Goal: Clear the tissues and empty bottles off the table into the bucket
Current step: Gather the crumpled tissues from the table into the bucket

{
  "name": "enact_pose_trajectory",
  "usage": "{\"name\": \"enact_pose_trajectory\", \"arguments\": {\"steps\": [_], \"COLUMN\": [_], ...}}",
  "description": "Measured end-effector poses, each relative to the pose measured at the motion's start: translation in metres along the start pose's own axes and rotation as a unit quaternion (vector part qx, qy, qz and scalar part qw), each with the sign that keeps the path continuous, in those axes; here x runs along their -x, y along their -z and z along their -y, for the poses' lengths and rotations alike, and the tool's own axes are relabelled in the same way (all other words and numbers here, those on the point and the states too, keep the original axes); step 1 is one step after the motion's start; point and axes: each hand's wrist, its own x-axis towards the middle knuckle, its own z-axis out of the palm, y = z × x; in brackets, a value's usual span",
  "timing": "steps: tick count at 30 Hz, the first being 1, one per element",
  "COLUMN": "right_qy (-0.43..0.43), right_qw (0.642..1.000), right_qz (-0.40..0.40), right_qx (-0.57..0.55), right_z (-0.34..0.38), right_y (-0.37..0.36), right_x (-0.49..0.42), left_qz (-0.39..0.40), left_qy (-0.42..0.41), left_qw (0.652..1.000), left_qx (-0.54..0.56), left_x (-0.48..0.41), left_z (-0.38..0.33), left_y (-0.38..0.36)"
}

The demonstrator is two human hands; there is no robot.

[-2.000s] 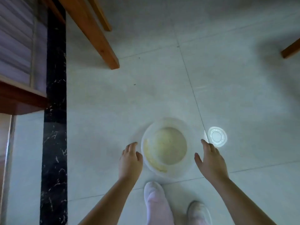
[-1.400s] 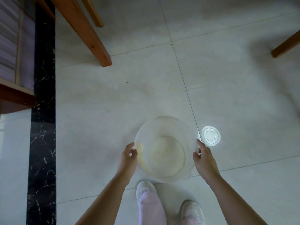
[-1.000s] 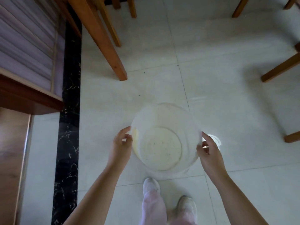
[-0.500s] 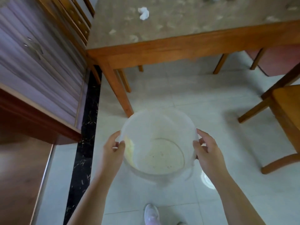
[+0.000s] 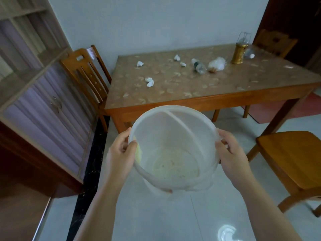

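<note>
I hold a translucent white bucket (image 5: 175, 119) in the air in front of the table, its mouth tilted toward me and nothing inside but specks. My left hand (image 5: 119, 153) grips its left rim and my right hand (image 5: 231, 153) grips its right rim. On the wooden table (image 5: 199, 100) lie several crumpled white tissues, one near the front left (image 5: 149, 81), one further back (image 5: 139, 63), two small ones (image 5: 176, 57) toward the middle. An empty clear bottle (image 5: 198, 66) lies on its side next to a larger white wad (image 5: 217, 64). A second bottle (image 5: 249, 53) lies behind the lantern.
A gold lantern (image 5: 240, 51) stands at the table's far right. Wooden chairs stand at the left end (image 5: 83, 73), the far right (image 5: 274, 42) and close on my right (image 5: 293, 159). A cabinet (image 5: 34, 94) lines the left wall. A round white lid (image 5: 227, 233) lies on the floor.
Both hands closed on the bucket's rim and lifted it off the floor to chest height. My view rose from the floor tiles to the tabletop with its tissues and bottles.
</note>
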Motion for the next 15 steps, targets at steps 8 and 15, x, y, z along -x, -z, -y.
{"name": "enact_pose_trajectory", "arguments": {"steps": [8,15], "right_qy": [0.077,0.076], "right_qw": [0.997,0.995], "right_qz": [-0.012,-0.017], "right_qx": [-0.009,-0.061], "right_z": [0.081,0.125], "right_y": [0.030,0.032], "right_x": [0.003,0.014], "left_qz": [-0.015,-0.036], "left_qy": [-0.032,-0.074], "left_qw": [0.998,0.995], "left_qx": [0.050,0.064], "left_x": [0.013,0.015], "left_z": [-0.064,-0.108], "left_y": [0.023,0.053]}}
